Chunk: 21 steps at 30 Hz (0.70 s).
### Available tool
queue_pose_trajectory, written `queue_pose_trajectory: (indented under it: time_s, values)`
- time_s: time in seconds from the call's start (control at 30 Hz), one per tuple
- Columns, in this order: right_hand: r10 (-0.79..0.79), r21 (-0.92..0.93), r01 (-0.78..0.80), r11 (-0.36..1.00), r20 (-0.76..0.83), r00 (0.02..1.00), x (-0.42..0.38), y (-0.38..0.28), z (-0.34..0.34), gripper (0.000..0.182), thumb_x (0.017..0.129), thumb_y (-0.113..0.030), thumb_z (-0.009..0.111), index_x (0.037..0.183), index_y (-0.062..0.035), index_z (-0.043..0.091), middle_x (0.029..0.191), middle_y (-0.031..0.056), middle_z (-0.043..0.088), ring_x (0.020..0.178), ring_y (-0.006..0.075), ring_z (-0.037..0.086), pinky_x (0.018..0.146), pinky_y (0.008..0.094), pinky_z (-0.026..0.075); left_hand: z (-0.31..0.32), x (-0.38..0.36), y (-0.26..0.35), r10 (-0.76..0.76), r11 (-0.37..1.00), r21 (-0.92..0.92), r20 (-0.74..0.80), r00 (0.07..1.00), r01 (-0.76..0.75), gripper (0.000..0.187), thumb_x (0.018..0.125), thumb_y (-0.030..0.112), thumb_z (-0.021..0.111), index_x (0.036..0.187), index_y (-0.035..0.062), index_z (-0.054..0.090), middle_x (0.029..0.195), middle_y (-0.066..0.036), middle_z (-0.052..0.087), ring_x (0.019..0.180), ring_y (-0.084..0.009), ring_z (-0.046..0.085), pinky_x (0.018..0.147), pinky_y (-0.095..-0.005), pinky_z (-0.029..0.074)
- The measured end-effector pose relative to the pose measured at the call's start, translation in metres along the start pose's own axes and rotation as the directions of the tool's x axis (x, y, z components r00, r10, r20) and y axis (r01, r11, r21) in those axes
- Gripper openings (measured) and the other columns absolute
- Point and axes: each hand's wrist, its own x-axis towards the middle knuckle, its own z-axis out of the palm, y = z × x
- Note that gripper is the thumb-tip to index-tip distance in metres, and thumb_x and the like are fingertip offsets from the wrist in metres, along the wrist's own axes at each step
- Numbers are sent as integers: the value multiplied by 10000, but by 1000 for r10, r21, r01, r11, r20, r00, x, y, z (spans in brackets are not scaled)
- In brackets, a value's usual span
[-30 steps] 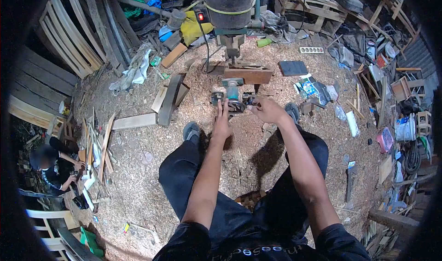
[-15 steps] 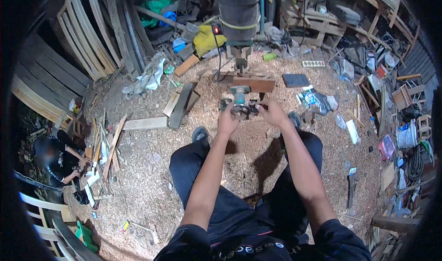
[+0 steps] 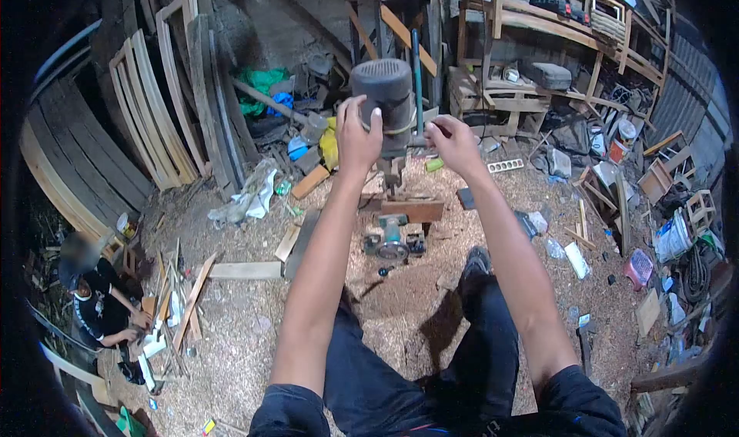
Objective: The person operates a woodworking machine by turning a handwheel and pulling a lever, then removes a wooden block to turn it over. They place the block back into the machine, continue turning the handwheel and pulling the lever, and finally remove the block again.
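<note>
A dark cylindrical motor with ribs on top stands upright in front of me, a pale strap around its lower part. My left hand is raised at its left side, thumb and fingers apart, overlapping the casing in this view. To the right of the motor is my right hand, its fingers curled in toward the thumb; what they hold, if anything, is hidden. Below the motor, a reddish-brown wooden block lies at the machine's base. Nearer to me sits a green metal vise with a round wheel and a black-knobbed handle.
Wood shavings cover the ground. Boards lie to the left, and long planks lean on the wall. A person works low at the far left. Buckets, scrap wood and a pink basket crowd the right.
Both hands have left the vise and risen to either side of the motor. The view has tilted up, showing more of the wall and shelves.
</note>
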Motion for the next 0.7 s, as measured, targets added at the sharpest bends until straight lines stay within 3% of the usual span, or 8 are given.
queue_pose_trajectory:
  time_s: [0.17, 0.2, 0.3, 0.43, 0.5, 0.57, 0.63, 0.7]
  values:
    - [28, 27, -27, 999, -50, 998, 102, 11, 5, 315, 909, -243, 652, 1050, 36, 690, 899, 165, 728, 861, 239, 706, 790, 348, 524, 56, 78, -21, 128, 986, 102, 21, 992, -129, 356, 898, 257, 618, 1154, 10, 597, 1169, -172, 600, 1112, -379, 569, 988, -435, 427]
    - [45, 60, -42, 997, -60, 997, 120, 13, 7, 320, 900, -251, 657, 1043, 33, 695, 911, 175, 728, 870, 262, 707, 799, 357, 525, 69, 87, -25, 72, 987, 140, 35, 997, -76, 300, 873, 247, 570, 1109, 71, 630, 1202, -133, 612, 1151, -332, 564, 1044, -461, 372]
    - [-50, -71, 41, 997, -142, 989, 176, 30, 18, 334, 897, -262, 659, 1032, 41, 695, 897, 177, 727, 874, 285, 709, 802, 362, 527, 91, 92, -49, 251, 962, 142, -106, 962, -235, 274, 810, 177, 540, 990, 24, 680, 1107, -161, 672, 1081, -344, 613, 980, -423, 432]
    - [-35, -147, 1, 989, -229, 973, 257, 69, 35, 561, 838, -366, 721, 1158, 82, 610, 1061, 229, 691, 999, 336, 679, 857, 389, 517, 95, 93, -47, 226, 968, 144, -132, 965, -207, 308, 781, 137, 501, 987, 30, 705, 1083, -147, 692, 1058, -329, 628, 996, -422, 426]
    - [64, -232, -123, 965, -245, 967, 296, 81, 45, 754, 825, -424, 752, 1308, 97, 498, 1156, 253, 658, 1106, 315, 638, 935, 388, 487, 96, 94, -48, 238, 965, 140, -132, 962, -220, 320, 784, 129, 490, 997, 27, 706, 1079, -141, 694, 1043, -327, 633, 991, -425, 430]
    - [202, -130, -215, 968, -101, 974, 321, 87, 47, 1092, 778, -573, 750, 1443, 140, 259, 1367, 335, 494, 1274, 367, 524, 1039, 406, 430, 97, 93, -51, 236, 966, 137, -142, 961, -217, 320, 787, 128, 486, 996, 26, 706, 1075, -142, 694, 1036, -326, 635, 991, -428, 430]
    - [235, 74, -229, 970, -72, 969, 333, 79, 61, 1229, 752, -642, 737, 1479, 155, 148, 1467, 348, 364, 1379, 388, 399, 1118, 424, 350, 98, 95, -57, 246, 966, 122, -154, 957, -229, 311, 783, 135, 496, 989, 37, 707, 1057, -132, 695, 1032, -320, 634, 1000, -444, 420]
    - [214, 66, -210, 975, -72, 974, 353, 81, 64, 1350, 703, -791, 665, 1514, 110, 71, 1533, 329, 264, 1443, 385, 283, 1162, 439, 279, 100, 93, -60, 234, 970, 106, -157, 960, -219, 297, 775, 149, 516, 984, 61, 707, 1062, -107, 691, 1048, -309, 622, 1031, -469, 390]
